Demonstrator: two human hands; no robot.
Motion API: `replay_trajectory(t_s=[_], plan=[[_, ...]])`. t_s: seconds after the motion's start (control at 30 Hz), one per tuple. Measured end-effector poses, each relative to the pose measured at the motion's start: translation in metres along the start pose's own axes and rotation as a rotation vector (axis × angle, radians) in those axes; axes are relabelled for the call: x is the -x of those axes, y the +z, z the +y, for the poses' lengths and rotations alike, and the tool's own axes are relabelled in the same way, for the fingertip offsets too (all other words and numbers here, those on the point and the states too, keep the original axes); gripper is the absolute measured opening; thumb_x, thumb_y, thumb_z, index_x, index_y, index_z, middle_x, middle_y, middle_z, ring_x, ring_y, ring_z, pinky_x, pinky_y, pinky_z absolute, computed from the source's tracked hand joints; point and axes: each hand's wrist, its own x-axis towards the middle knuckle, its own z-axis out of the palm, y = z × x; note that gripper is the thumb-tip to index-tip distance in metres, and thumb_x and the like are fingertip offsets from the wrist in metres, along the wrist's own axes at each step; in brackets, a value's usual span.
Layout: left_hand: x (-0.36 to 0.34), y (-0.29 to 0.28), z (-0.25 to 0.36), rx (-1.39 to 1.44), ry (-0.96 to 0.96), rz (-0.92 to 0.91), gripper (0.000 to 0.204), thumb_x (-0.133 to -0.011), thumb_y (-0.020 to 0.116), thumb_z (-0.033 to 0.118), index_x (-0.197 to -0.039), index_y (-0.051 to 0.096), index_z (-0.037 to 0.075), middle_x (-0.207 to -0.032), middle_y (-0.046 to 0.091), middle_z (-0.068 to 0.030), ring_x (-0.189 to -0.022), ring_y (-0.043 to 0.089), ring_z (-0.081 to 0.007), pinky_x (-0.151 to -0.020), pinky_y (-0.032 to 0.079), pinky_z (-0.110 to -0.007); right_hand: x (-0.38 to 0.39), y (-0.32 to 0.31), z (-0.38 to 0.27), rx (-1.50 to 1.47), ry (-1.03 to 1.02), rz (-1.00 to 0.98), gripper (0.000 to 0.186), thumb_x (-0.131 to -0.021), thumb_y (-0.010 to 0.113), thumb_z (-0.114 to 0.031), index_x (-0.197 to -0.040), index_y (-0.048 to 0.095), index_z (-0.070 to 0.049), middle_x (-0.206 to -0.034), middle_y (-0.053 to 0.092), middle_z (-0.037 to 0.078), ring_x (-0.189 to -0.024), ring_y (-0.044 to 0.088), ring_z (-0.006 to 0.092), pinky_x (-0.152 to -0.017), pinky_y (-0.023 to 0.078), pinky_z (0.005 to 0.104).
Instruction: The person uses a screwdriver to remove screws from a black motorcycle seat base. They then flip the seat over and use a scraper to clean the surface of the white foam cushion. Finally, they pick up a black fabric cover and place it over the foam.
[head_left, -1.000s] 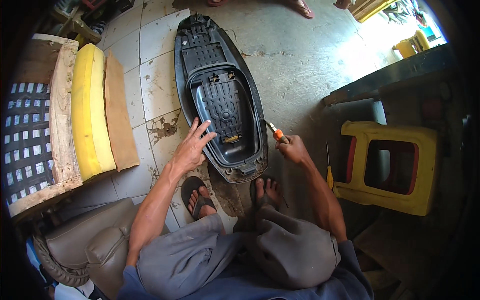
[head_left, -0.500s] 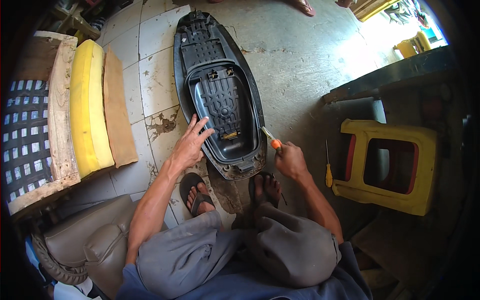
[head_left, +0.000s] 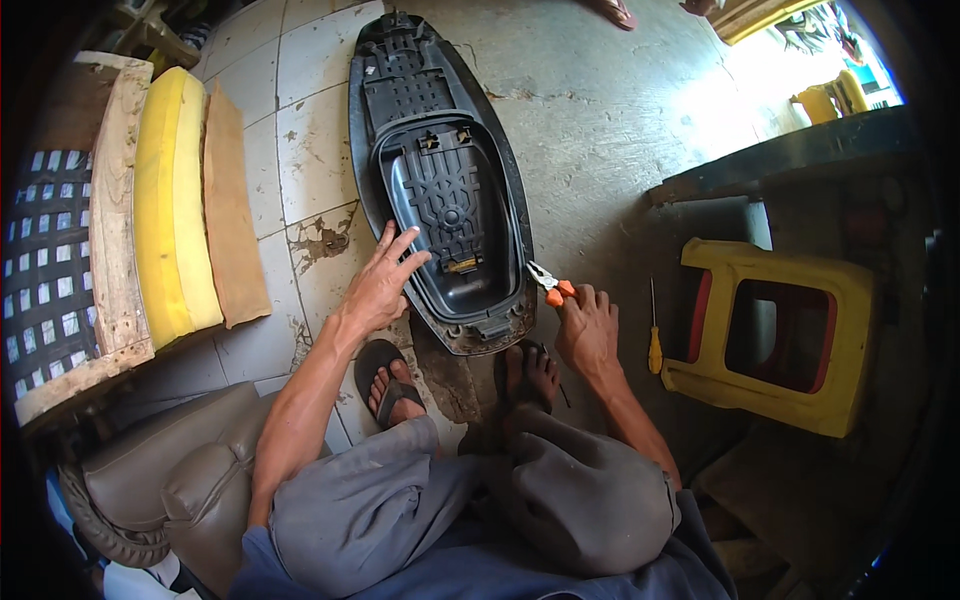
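Observation:
A black motorcycle seat base (head_left: pixel 490 290) lies underside up on the floor in front of me, its long end pointing away. A raised rim surrounds the ribbed hollow in its near half. My left hand (head_left: pixel 375 290) rests on the near left edge with fingers spread, fingertips over the hollow's rim. At the near right edge, my right hand (head_left: pixel 585 325) is closed around orange-handled pliers (head_left: pixel 543 276). The jaws look slightly apart and reach to the seat's outer edge; whether they pinch anything there is too small to tell.
A yellow-handled screwdriver (head_left: pixel 655 345) lies on the floor at right, beside a yellow and red plastic stool (head_left: pixel 780 260). Yellow foam (head_left: pixel 170 200) and a wooden frame with black webbing (head_left: pixel 115 220) stand at left. Brown padded upholstery (head_left: pixel 170 460) sits near left. Another person's foot (head_left: pixel 615 12) shows at top.
The pliers have turned and their handles have spread, so both grips now show. My right hand has shifted slightly right and nearer me. My left hand stays on the seat edge.

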Motion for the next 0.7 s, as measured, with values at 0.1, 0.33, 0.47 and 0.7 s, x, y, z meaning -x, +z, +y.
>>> replay_trajectory(t_s=[0.1,0.33,0.47,0.7], plan=[[-0.002,-0.005,0.007,0.004,-0.026,-0.027,0.07,-0.07,0.06,-0.016,-0.135,0.064,0.009,-0.164,0.037,-0.0144,-0.155,0.025,-0.0459,-0.124,0.04,-0.049,0.0,0.006,0.012,-0.377,0.307,-0.314,0.027,-0.083,0.064,-0.01,-0.107,0.073,0.0,-0.101,0.073,0.02,-0.086,0.072,0.0378,-0.07,0.056,0.0439],[-0.002,0.006,-0.001,-0.006,0.003,-0.002,0.075,-0.064,0.064,-0.015,-0.134,0.061,0.013,-0.164,0.035,-0.0121,-0.155,0.025,-0.0478,-0.124,0.04,-0.051,0.018,0.02,0.016,-0.466,0.369,-0.209,0.027,-0.086,0.066,-0.014,-0.109,0.073,-0.001,-0.104,0.073,0.018,-0.095,0.07,0.0364,-0.079,0.054,0.043],[-0.002,-0.004,0.007,-0.011,-0.027,-0.007,0.068,-0.071,0.061,-0.016,-0.134,0.065,0.008,-0.163,0.037,-0.0155,-0.155,0.026,-0.0462,-0.124,0.04,-0.049,0.019,-0.01,-0.003,0.019,-0.017,0.009,0.028,-0.086,0.063,-0.008,-0.111,0.072,-0.001,-0.126,0.066,0.019,-0.111,0.065,0.0388,-0.086,0.053,0.0467],[-0.001,-0.002,0.005,0.0,-0.007,0.011,0.072,-0.067,0.062,-0.016,-0.133,0.063,0.011,-0.164,0.037,-0.0131,-0.155,0.026,-0.0471,-0.123,0.041,-0.05,0.008,-0.002,0.026,-0.402,0.34,-0.483,0.02,-0.084,0.062,-0.009,-0.098,0.071,0.001,-0.107,0.07,0.017,-0.094,0.067,0.0413,-0.08,0.053,0.0485]])
